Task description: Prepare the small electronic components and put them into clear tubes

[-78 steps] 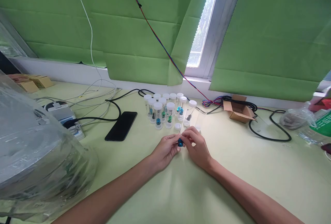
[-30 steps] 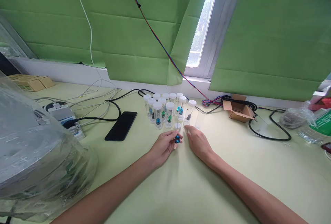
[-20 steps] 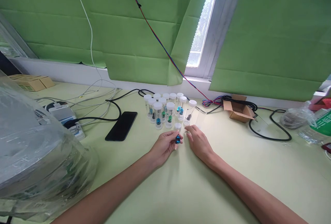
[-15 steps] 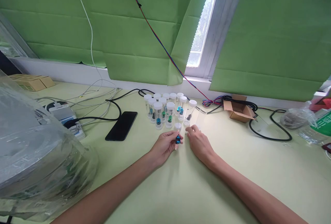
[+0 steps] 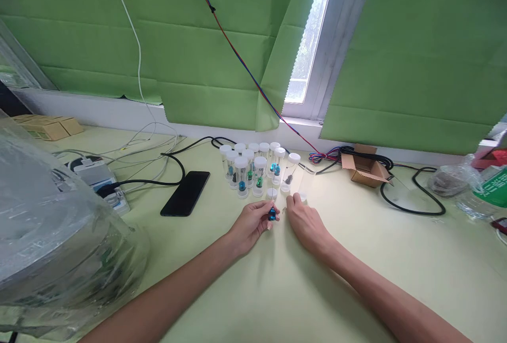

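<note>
- Green blinds (image 5: 217, 52) behind the capped tubes (image 5: 242, 174), which stand grouped on a pale table (image 5: 253, 300); phone (image 5: 185, 193) left of the tubes, open cardboard box (image 5: 366, 174) right of them.
- Left hand (image 5: 250, 228), near side of the tubes: thumb and fingers pinch the blue piece (image 5: 271, 215), thin stem (image 5: 272, 200) pointing up.
- Right hand (image 5: 307, 221), near side of the tubes, toward their right end: fingers bent, low over the table; can't tell whether they grip anything.
- White cap (image 5: 269, 194) just in front of the tubes.
- Risks, judging: slack pinch could drop the blue piece; bumping the stem could bend it; a careless right-hand reach could topple the nearest tubes.
</note>
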`<move>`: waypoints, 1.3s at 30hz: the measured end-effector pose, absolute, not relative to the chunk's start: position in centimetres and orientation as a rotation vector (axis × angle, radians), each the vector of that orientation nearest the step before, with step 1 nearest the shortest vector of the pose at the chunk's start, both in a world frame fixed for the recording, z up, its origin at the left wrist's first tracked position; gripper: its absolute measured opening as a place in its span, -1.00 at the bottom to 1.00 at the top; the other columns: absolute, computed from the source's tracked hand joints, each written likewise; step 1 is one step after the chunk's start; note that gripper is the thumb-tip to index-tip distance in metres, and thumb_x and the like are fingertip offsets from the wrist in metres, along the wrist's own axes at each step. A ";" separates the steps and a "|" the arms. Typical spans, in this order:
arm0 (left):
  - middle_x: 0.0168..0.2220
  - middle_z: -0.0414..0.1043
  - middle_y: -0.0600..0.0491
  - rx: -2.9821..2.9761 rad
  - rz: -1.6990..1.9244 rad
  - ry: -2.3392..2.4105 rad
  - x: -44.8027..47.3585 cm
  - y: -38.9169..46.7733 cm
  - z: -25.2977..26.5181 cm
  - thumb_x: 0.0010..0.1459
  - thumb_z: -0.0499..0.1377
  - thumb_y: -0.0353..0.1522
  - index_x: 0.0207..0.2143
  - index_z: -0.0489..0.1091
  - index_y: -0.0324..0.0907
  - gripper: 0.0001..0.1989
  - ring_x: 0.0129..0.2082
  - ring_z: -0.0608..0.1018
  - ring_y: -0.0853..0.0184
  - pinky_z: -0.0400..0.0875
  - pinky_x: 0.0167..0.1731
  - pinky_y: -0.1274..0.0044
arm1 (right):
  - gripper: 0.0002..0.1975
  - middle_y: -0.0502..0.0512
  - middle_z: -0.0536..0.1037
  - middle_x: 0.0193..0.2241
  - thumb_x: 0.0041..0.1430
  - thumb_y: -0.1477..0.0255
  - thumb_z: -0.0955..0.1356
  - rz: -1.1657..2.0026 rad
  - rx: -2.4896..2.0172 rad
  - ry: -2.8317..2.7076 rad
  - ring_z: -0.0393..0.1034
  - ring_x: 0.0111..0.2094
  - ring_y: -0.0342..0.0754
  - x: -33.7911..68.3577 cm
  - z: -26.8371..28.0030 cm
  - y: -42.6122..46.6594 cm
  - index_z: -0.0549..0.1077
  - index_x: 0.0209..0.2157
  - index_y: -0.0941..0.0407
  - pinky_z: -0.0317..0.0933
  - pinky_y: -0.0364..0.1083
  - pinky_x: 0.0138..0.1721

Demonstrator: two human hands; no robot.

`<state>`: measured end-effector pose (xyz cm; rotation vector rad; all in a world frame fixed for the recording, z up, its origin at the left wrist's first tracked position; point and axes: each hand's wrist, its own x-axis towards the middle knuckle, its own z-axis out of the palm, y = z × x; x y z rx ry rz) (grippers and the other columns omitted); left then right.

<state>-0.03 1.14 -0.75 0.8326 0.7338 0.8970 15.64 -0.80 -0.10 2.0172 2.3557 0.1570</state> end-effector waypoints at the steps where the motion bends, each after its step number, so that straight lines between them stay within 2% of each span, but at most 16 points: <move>1: -0.42 0.41 -0.01 0.829 0.902 0.736 0.0 1.1 -0.7 0.05 0.30 -0.33 -0.45 0.49 -0.35 -0.80 -0.48 0.43 0.49 0.29 -0.66 0.71 | -0.75 0.23 0.37 -0.24 0.21 0.72 0.12 0.153 2.017 2.349 0.42 -0.48 -0.01 15.6 -0.1 -0.8 0.27 -0.21 0.17 0.08 -0.11 -0.55; 10: -0.42 0.42 -0.02 0.834 0.906 0.746 0.0 1.3 -0.8 0.03 0.31 -0.32 -0.46 0.49 -0.34 -0.79 -0.49 0.44 0.48 0.29 -0.66 0.70 | -0.77 0.23 0.40 -0.23 0.20 0.71 0.12 0.064 2.070 2.395 0.38 -0.50 -0.04 15.7 0.0 -0.9 0.28 -0.24 0.17 0.02 -0.11 -0.54; 14: -0.42 0.41 -0.01 0.851 0.906 0.728 0.0 1.3 -0.9 0.03 0.32 -0.31 -0.45 0.49 -0.33 -0.79 -0.48 0.44 0.47 0.29 -0.65 0.70 | -0.84 0.15 0.43 -0.34 0.25 0.62 0.15 -0.128 2.199 2.619 0.33 -0.49 -0.06 16.0 0.3 -0.7 0.26 -0.34 0.13 0.05 -0.12 -0.49; 17: -0.41 0.40 -0.01 0.853 0.906 0.729 0.0 1.3 -0.9 0.03 0.32 -0.31 -0.45 0.50 -0.33 -0.79 -0.47 0.44 0.47 0.29 -0.66 0.71 | -0.82 0.06 0.41 -0.46 0.29 0.54 0.15 -0.402 2.266 2.915 0.29 -0.50 -0.09 16.3 0.5 -0.4 0.20 -0.42 0.10 0.11 -0.14 -0.46; 20: -0.41 0.40 -0.01 0.856 0.903 0.730 0.1 1.3 -0.9 0.03 0.31 -0.31 -0.44 0.50 -0.33 -0.79 -0.47 0.43 0.47 0.28 -0.66 0.71 | -0.82 -0.03 0.37 -0.53 0.30 0.44 0.17 -0.849 2.267 3.113 0.24 -0.61 -0.17 16.3 0.8 -0.3 0.20 -0.42 0.09 0.13 -0.17 -0.53; 24: -0.41 0.40 0.00 0.873 0.903 0.732 0.1 1.3 -1.0 0.04 0.30 -0.29 -0.44 0.50 -0.33 -0.77 -0.48 0.42 0.48 0.27 -0.66 0.71 | -0.87 -0.03 0.39 -0.44 0.26 0.33 0.23 -1.452 2.264 3.115 0.22 -0.69 -0.24 16.0 1.4 -0.5 0.29 -0.30 0.10 0.10 -0.21 -0.69; 27: -0.43 0.40 0.01 0.890 0.904 0.731 0.0 1.3 -1.0 0.03 0.31 -0.27 -0.45 0.49 -0.33 -0.76 -0.49 0.42 0.49 0.27 -0.65 0.70 | -0.83 -0.01 0.38 -0.40 0.23 0.31 0.27 -1.716 2.196 3.109 0.26 -0.68 -0.24 15.8 1.6 -0.7 0.34 -0.19 0.10 0.11 -0.23 -0.75; 34: -0.45 0.37 0.01 0.912 0.883 0.726 0.0 1.3 -1.2 0.04 0.30 -0.27 -0.45 0.48 -0.32 -0.76 -0.50 0.41 0.48 0.27 -0.66 0.71 | -0.89 -0.01 0.42 -0.40 0.21 0.36 0.31 -1.829 2.141 3.144 0.27 -0.66 -0.25 15.6 1.5 -0.8 0.37 -0.28 0.10 0.12 -0.24 -0.75; 39: -0.45 0.38 -0.01 0.904 0.873 0.724 0.1 1.3 -1.2 0.03 0.30 -0.28 -0.44 0.48 -0.33 -0.77 -0.49 0.42 0.46 0.26 -0.65 0.70 | -0.91 -0.01 0.44 -0.41 0.19 0.38 0.34 -1.783 2.104 3.231 0.31 -0.60 -0.23 15.5 1.3 -0.9 0.36 -0.32 0.10 0.24 -0.21 -0.62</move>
